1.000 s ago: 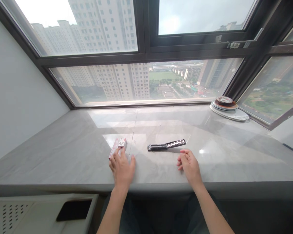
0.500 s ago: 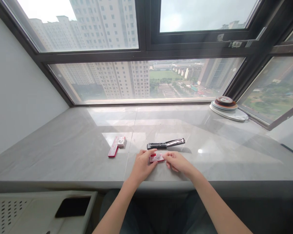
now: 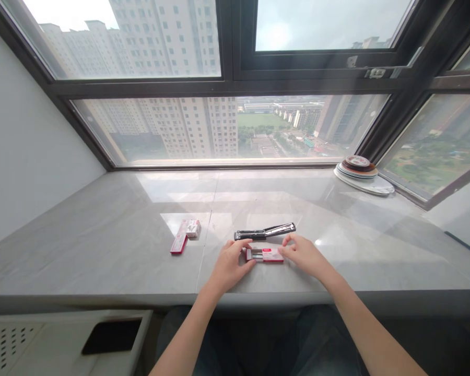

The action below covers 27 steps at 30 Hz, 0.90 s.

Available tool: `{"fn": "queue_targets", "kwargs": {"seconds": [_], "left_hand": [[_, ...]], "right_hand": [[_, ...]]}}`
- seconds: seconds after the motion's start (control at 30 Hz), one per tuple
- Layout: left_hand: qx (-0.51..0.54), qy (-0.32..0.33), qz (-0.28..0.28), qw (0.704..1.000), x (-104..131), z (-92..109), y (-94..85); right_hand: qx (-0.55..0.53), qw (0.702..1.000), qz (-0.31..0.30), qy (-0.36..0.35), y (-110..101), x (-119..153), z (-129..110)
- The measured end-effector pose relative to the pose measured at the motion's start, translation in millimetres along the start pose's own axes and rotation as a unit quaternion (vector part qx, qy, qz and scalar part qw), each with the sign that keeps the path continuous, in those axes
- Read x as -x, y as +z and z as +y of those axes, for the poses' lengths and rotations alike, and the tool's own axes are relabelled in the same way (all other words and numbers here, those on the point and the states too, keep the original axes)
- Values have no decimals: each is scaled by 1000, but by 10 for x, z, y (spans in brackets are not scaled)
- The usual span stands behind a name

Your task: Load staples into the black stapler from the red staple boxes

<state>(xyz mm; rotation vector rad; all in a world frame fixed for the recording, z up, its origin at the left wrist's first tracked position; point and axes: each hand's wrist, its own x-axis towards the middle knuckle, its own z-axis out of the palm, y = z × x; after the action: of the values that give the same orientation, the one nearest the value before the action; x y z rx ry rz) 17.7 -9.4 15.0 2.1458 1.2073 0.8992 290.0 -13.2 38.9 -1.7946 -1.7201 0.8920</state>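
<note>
A small red and white box (image 3: 273,255) lies on the grey counter near its front edge, its tray slid partly out to the left with silvery strips showing inside. My left hand (image 3: 232,261) grips the tray's left end between thumb and fingers. At the box's right end, my right hand (image 3: 302,255) pinches the sleeve. Just behind the box rests a black and silver stapler (image 3: 265,232), opened out flat. Further left are a long red and white box (image 3: 179,243) and a small white box (image 3: 193,228) touching it.
A stack of plates (image 3: 358,169) stands at the back right by the window. The counter's front edge (image 3: 274,298) runs below my forearms. A pale perforated surface with a black object (image 3: 112,337) is at the lower left.
My right hand has moved right with the box's sleeve, and the tray with the strips inside now shows. My left hand has stayed nearly in place at the left end.
</note>
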Motion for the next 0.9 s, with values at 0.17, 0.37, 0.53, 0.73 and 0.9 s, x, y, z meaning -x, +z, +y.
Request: {"fn": "queue_targets", "kwargs": {"seconds": [0.17, 0.37, 0.53, 0.73, 0.9], "left_hand": [[4, 0, 2, 1000, -34, -18, 9], [1, -1, 3, 1000, -27, -12, -25], [16, -4, 8, 1000, -33, -16, -17], [2, 4, 22, 1000, -12, -2, -16], [-30, -53, 77, 995, -15, 22, 13]], "right_hand": [[156, 975, -31, -156, 173, -135, -494], [216, 952, -59, -207, 401, -338, -710], [114, 974, -67, -185, 216, -255, -485], [-26, 995, -39, -89, -2, -36, -25], [-11, 995, -47, -86, 9, 96, 58]]}}
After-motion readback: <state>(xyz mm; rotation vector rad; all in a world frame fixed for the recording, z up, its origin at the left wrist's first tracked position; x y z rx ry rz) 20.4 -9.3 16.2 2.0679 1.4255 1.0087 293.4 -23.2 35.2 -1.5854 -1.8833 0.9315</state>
